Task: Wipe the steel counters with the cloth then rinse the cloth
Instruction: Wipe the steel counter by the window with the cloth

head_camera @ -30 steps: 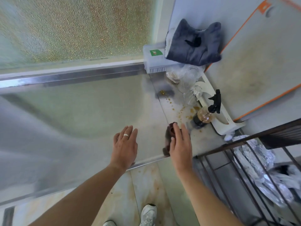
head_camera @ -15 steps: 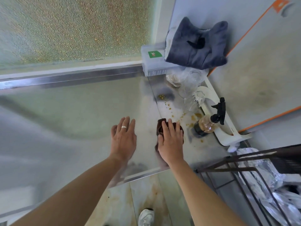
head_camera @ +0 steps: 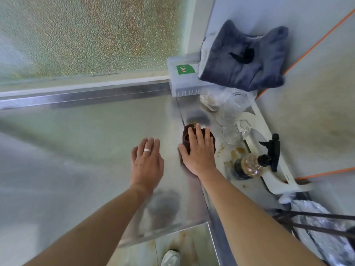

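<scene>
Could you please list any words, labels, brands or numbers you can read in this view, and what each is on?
No text is legible.
Green label on the clear plastic box: a small white and red mark, too blurred to read.
Spray bottle: no readable label.

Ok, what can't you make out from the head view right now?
- Cloth: mostly under the right hand; its size and dirt unclear.
- Crumbs ahead of the cloth: too small and blurred to identify.
- Rack at lower right: cut off by the frame edge.
- Left hand: whether it touches the counter is unclear.
</scene>
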Tool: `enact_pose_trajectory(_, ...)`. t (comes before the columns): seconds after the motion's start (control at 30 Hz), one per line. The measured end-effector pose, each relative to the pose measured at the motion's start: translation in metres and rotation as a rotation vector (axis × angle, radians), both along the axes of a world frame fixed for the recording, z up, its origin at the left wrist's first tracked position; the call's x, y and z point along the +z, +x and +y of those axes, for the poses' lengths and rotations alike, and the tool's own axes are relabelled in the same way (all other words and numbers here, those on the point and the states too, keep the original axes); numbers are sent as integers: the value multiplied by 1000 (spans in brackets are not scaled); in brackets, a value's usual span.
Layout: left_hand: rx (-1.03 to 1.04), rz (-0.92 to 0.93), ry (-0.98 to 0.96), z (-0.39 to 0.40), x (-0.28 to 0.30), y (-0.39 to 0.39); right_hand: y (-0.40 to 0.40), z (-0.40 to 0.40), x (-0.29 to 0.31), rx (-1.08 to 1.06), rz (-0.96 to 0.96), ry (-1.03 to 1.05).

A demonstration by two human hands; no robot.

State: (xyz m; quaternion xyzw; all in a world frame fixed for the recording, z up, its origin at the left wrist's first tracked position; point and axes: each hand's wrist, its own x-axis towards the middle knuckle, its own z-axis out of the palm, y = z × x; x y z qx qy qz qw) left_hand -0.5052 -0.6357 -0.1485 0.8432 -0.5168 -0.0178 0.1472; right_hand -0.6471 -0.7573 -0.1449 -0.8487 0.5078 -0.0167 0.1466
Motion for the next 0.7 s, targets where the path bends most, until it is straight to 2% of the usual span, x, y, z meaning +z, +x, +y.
enact_pose_trajectory(0.37,21,-14,-10,-2,-4,-1,48,-75,1,51,70,-7)
enact_pose_trajectory(0.7,15,25,-26,0,-4,0,46,-58,6,-67,135,-53)
